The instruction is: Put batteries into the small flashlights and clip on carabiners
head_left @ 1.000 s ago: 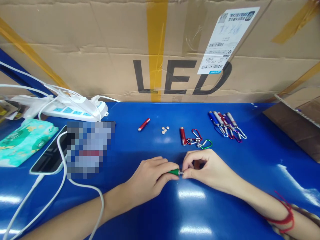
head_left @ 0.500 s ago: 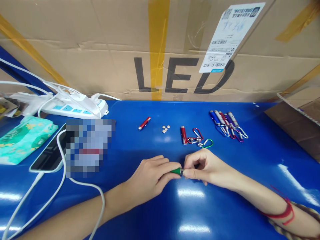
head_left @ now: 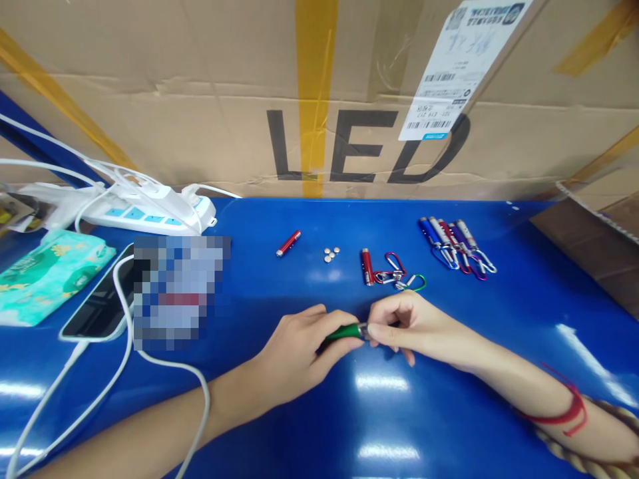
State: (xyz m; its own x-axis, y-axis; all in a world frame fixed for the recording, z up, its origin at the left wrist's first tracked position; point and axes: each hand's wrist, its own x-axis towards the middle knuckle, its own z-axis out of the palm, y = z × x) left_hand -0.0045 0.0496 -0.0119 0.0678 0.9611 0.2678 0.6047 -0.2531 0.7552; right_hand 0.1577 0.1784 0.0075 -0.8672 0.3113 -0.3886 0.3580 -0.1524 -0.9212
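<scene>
Between thumb and fingers, my left hand [head_left: 307,346] grips a small green flashlight [head_left: 344,331] by its body. My right hand [head_left: 412,329] pinches the silver end of the same flashlight, its fingertips covering part of it. Just beyond my hands lie a red flashlight tube [head_left: 367,267], a red carabiner clip [head_left: 396,262] and a green carabiner clip [head_left: 415,283]. Several button cells [head_left: 328,259] sit left of them in a small group. Farther left rests another slim red flashlight [head_left: 288,243].
Several flashlights with carabiners [head_left: 452,241] lie bunched at the back right. On the left are a power strip [head_left: 144,216], a tissue pack [head_left: 54,273], a phone [head_left: 97,306] and a white cable [head_left: 200,372] crossing my left forearm. A large cardboard box [head_left: 224,100] stands behind the blue table [head_left: 309,439].
More of the green flashlight shows between my left fingers now, and it has shifted slightly up. My right hand still pinches its end. The things on the table stay put.
</scene>
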